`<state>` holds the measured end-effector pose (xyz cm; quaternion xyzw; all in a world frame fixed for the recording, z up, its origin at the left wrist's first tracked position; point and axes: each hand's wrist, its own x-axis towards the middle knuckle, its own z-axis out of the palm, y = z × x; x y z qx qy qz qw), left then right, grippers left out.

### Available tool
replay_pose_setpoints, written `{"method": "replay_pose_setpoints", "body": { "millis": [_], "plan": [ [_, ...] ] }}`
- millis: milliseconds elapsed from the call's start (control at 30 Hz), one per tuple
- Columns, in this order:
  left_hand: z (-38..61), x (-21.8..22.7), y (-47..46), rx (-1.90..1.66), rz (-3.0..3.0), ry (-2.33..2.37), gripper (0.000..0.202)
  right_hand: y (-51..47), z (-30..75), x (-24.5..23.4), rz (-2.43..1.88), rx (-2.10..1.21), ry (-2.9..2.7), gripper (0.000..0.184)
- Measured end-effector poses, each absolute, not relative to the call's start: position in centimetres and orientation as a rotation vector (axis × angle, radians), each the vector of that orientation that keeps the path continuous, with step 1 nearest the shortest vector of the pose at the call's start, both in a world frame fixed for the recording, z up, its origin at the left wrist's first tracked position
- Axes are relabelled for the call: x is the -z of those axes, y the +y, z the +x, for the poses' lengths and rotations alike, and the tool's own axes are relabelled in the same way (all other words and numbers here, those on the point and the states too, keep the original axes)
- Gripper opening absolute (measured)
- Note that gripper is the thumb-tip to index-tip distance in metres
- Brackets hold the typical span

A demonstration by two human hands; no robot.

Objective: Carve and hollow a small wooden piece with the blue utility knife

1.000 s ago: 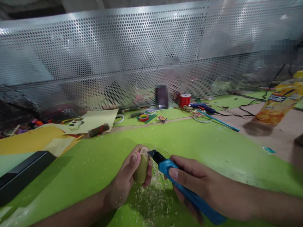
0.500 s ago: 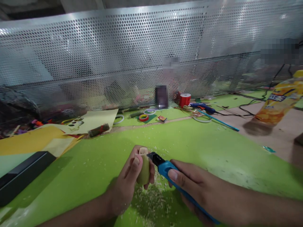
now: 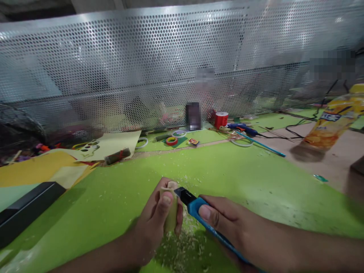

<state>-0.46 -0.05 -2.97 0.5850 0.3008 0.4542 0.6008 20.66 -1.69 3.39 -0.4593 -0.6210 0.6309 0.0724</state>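
Note:
My left hand point(image 3: 156, 222) is wrapped round a short, pale yellow-green piece of bamboo point(image 3: 171, 217), held upright with the thumb on its near side. The rim at its top end looks cut and uneven. In my right hand point(image 3: 227, 220) is a blue utility knife point(image 3: 196, 208), my thumb lying along its handle. The short dark blade point(image 3: 178, 191) points left and meets the bamboo near its upper right edge. Pale shavings point(image 3: 184, 246) lie scattered on the green mat point(image 3: 256, 189) beneath both hands.
A perforated metal screen point(image 3: 127, 68) runs along the back. Before it are tape rolls point(image 3: 171, 141), a red spool point(image 3: 221, 120) and a blue glue gun point(image 3: 243, 129). A drink bottle point(image 3: 327, 125) stands at right; paper sheets point(image 3: 42, 167) and a black box point(image 3: 31, 208) lie left.
The knife has shifted slightly left and down, its blade now at the bamboo's upper edge. The bamboo in my left hand has moved a little lower.

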Motion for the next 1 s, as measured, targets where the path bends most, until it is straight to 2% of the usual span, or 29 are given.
{"method": "replay_pose_setpoints", "body": {
  "millis": [200, 467, 600, 800, 1000],
  "plan": [
    [-0.3, 3.0, -0.1, -0.986, 1.249, 0.687, 0.041, -1.7, 20.3, -3.5, -1.365, -1.901, -1.844, 0.048],
    [-0.4, 2.6, -0.4, -1.065, 1.406, 0.783, 0.039, -1.7, 20.2, -2.6, -1.259, -1.829, -1.837, 0.058],
    [-0.5, 2.9, -0.5, -1.065, 1.457, 0.792, 0.045, -1.7, 20.2, -3.5, -1.201, -1.611, -1.974, 0.052],
    [-0.3, 2.5, -0.3, -1.153, 1.439, 0.767, 0.042, -1.5, 20.5, -2.9, -1.160, -1.215, -2.118, 0.040],
    [-0.5, 2.6, 0.1, -1.152, 1.453, 0.737, 0.040, -1.6, 20.7, -2.1, -1.285, -1.088, -2.149, 0.041]
  ]
}}
